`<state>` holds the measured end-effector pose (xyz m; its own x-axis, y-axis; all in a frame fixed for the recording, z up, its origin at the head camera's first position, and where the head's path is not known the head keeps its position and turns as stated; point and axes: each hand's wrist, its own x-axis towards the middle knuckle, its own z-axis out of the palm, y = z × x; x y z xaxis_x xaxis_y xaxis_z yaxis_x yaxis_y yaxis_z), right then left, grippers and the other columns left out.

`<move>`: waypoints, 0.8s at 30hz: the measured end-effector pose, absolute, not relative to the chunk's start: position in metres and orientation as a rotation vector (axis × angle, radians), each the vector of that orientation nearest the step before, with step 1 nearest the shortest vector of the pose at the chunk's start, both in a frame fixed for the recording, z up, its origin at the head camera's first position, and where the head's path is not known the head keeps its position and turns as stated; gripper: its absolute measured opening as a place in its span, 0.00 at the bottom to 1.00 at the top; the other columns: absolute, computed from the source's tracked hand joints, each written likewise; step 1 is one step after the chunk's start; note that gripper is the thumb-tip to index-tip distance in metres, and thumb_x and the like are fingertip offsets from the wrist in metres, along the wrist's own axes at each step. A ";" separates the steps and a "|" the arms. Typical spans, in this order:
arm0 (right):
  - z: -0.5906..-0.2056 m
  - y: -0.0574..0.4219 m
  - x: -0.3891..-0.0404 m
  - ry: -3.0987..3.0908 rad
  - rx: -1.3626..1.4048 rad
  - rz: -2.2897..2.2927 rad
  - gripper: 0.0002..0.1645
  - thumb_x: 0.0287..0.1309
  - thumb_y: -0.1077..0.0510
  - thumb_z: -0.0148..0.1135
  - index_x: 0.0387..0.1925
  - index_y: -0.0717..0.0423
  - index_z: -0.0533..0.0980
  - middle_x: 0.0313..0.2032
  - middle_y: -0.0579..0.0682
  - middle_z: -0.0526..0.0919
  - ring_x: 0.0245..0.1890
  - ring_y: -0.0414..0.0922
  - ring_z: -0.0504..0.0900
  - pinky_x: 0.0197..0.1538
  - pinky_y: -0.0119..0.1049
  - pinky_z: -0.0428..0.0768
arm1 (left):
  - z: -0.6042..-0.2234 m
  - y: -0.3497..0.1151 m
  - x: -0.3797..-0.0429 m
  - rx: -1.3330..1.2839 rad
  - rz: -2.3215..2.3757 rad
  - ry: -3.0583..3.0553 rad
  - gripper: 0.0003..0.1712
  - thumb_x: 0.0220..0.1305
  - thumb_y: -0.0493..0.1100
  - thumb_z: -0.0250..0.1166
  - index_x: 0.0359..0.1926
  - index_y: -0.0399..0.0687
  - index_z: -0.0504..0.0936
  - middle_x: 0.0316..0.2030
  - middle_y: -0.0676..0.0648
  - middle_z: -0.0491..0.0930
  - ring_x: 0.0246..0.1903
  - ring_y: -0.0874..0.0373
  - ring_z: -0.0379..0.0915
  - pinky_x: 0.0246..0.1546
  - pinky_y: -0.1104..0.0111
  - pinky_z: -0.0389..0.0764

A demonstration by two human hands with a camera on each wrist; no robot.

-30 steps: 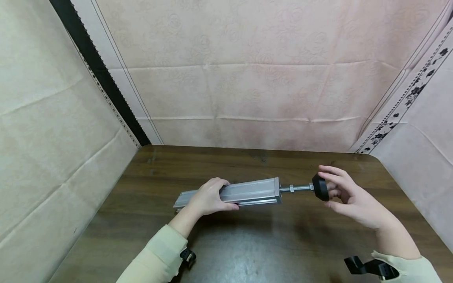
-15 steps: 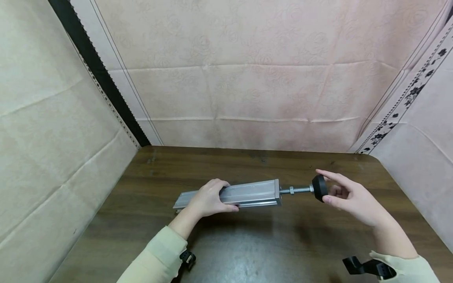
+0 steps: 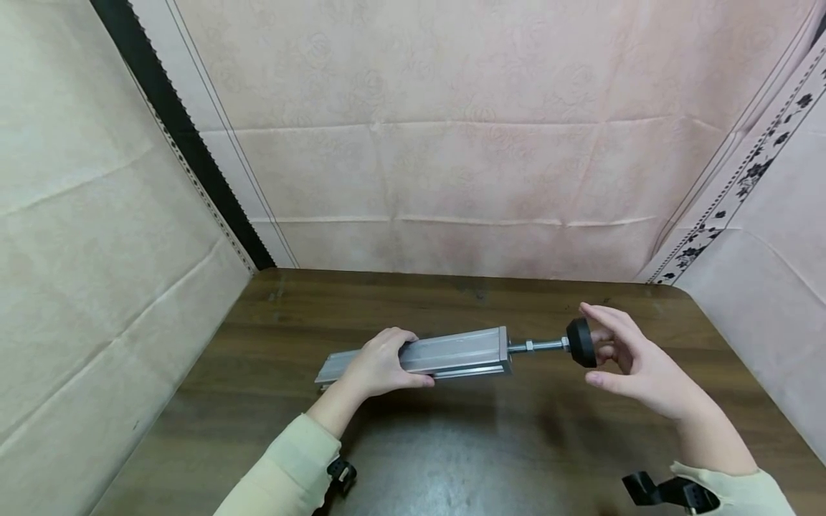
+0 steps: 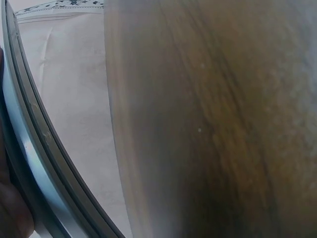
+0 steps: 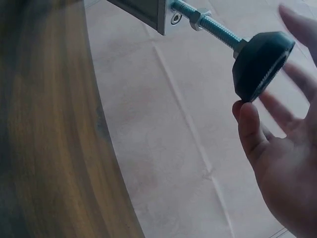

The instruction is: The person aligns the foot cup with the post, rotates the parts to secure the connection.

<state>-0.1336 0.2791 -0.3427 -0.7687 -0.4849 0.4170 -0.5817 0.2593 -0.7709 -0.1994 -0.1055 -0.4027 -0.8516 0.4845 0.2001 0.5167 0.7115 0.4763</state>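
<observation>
My left hand grips a silver aluminium profile from above, thumb on the near side, holding it roughly level over the table. A threaded rod with nuts sticks out of the profile's right end plate. On the rod's tip sits a black levelling foot. My right hand is at the foot's flat side, fingers loosely bent and spread. In the right wrist view the thumb lies by the lower rim of the foot; whether it touches is unclear. The left wrist view shows the profile's grooved edge.
A brown wooden table lies beneath both hands. Pale patterned cloth hangs behind its far edge and along both sides. Black camera mounts are strapped at the wrists.
My right thumb has moved off the levelling foot's lower rim, and the fingers have shifted around it. The left hand and profile have stayed almost still.
</observation>
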 end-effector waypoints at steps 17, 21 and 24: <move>-0.342 0.281 -0.133 -2.449 0.963 1.370 0.44 0.45 0.80 0.62 0.66 0.64 0.60 0.58 0.47 0.64 0.34 0.39 0.75 0.34 0.27 0.73 | -0.400 -0.106 -0.198 -0.837 -0.840 -2.863 0.43 0.40 0.68 0.72 0.52 0.45 0.76 0.46 0.49 0.75 0.44 0.56 0.69 0.46 0.60 0.74; -0.340 0.279 -0.130 -2.537 0.742 1.358 0.41 0.52 0.74 0.62 0.67 0.56 0.62 0.40 0.46 0.78 0.29 0.40 0.78 0.30 0.30 0.75 | -0.400 -0.106 -0.199 -0.842 -0.836 -2.862 0.43 0.40 0.68 0.72 0.51 0.45 0.76 0.46 0.49 0.75 0.44 0.57 0.69 0.45 0.60 0.74; -0.340 0.279 -0.128 -2.570 0.637 1.384 0.38 0.55 0.71 0.61 0.67 0.54 0.63 0.31 0.47 0.80 0.22 0.42 0.77 0.28 0.34 0.76 | -0.399 -0.105 -0.200 -0.856 -0.833 -2.857 0.42 0.40 0.68 0.72 0.50 0.46 0.76 0.45 0.50 0.75 0.43 0.57 0.69 0.45 0.61 0.74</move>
<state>-0.1277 0.2791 -0.3397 -0.8977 -0.2939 0.3283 -0.4358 0.4828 -0.7596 -0.1999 -0.1053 -0.3994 -0.8463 0.4975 0.1904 0.5219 0.7028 0.4834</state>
